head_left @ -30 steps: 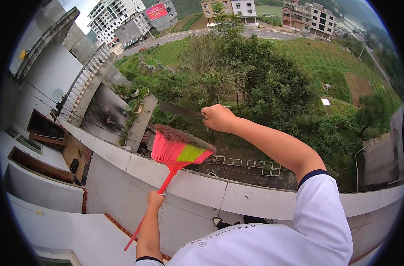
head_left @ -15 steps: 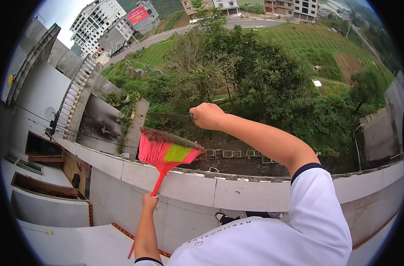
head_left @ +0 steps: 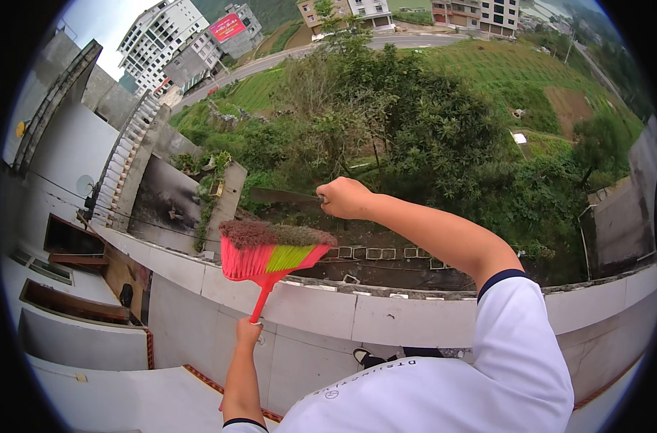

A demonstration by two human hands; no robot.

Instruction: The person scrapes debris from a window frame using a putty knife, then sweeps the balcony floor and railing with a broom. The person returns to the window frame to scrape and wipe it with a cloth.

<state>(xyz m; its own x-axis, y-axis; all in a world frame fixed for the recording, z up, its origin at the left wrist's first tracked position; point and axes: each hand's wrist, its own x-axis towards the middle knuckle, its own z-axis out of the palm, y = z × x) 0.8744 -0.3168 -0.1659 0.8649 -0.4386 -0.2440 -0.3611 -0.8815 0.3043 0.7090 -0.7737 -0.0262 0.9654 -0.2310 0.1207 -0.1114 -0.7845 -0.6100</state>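
Note:
My left hand is closed around the red handle of a broom, held bristles up. Its bristles are pink with a yellow-green band, and their tips are matted with brown-grey fluff. Stretched out above and to the right of the broom head, my right hand grips what looks like a knife. The flat, dull grey blade points left, a little beyond the bristle tips and apart from them. Most of the knife's handle is hidden in my fist.
A pale parapet runs across in front of me, with the broom head over it. Beyond and below lie a yard, trees and green fields. A shoe shows on the balcony floor. White buildings stand at the far left.
The broom head has tilted, showing more of its fluff-covered bristle tips. My right hand and the knife have shifted slightly right and down. Both hands keep their grip.

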